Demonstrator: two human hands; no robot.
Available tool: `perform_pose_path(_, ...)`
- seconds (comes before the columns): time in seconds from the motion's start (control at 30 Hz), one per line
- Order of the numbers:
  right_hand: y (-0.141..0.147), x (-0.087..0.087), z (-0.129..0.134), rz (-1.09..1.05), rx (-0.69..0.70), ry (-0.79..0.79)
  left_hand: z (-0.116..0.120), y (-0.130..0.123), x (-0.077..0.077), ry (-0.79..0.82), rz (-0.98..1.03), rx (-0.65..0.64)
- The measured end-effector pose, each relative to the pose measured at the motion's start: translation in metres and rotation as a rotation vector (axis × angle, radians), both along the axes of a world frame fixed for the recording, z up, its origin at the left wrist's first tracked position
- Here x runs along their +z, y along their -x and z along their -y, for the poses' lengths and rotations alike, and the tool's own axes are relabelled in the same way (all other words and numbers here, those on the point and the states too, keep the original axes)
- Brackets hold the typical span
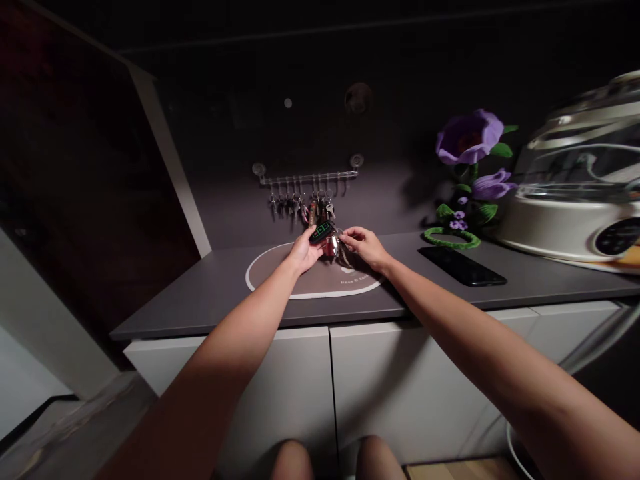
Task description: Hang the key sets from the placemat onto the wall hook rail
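Observation:
My left hand (305,251) is closed on a black key fob (321,231) with green button outlines. Pinched at the ring of the same bunch is my right hand (367,245). From that ring hang a shiny reddish charm (332,247) and what look like keys (344,255), too small to make out fully. Both hands are above an oval brown mat (320,287) with a white rim. Just behind them, a clear hook rail (305,179) on the wall carries several bunches of keys (287,205).
A black phone (463,265) lies on the dark countertop (190,300) to the right. Behind it stands a purple artificial flower (470,138) with a green ring base (451,238). A cream appliance (565,207) takes up the far right. White cabinet doors (280,380) are below.

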State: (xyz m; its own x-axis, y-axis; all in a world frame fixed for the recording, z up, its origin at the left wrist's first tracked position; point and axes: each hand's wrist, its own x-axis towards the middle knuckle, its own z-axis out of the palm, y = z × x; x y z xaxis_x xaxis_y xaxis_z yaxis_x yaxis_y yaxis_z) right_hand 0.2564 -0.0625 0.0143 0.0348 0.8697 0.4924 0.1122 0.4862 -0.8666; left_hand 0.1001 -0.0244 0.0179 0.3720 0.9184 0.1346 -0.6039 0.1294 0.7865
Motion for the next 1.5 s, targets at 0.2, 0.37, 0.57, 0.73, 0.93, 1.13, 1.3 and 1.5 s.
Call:
perform_pose_path(0.2,-0.002,0.005,0.002,-0.138,0.025,0.000,-0.003,0.001,-0.001,-0.006,0.035,0.018)
perform_pose_path(0.37,-0.004,0.007,0.001,-0.253,0.048,-0.018,-0.003,0.000,-0.002,-0.043,0.001,0.029)
perform_pose_path(0.57,-0.006,0.009,0.000,-0.337,0.044,-0.014,-0.001,-0.001,-0.005,-0.111,-0.123,0.041)
perform_pose_path(0.73,-0.008,0.010,-0.001,-0.355,0.030,-0.031,-0.006,-0.003,-0.012,-0.280,-0.323,0.100)
perform_pose_path(0.93,-0.010,0.012,0.001,-0.370,-0.024,-0.041,-0.010,-0.006,-0.018,-0.572,-0.596,0.266)
perform_pose_path(1.13,-0.013,0.011,0.002,-0.306,-0.078,-0.041,-0.004,-0.006,-0.016,-0.842,-0.796,0.388)
perform_pose_path(1.3,-0.010,0.013,0.006,-0.234,-0.067,-0.045,0.000,-0.005,-0.012,-0.913,-0.897,0.605)
perform_pose_path(1.5,-0.007,0.020,0.006,-0.233,-0.056,-0.040,0.004,-0.007,-0.010,-0.904,-0.915,0.720)
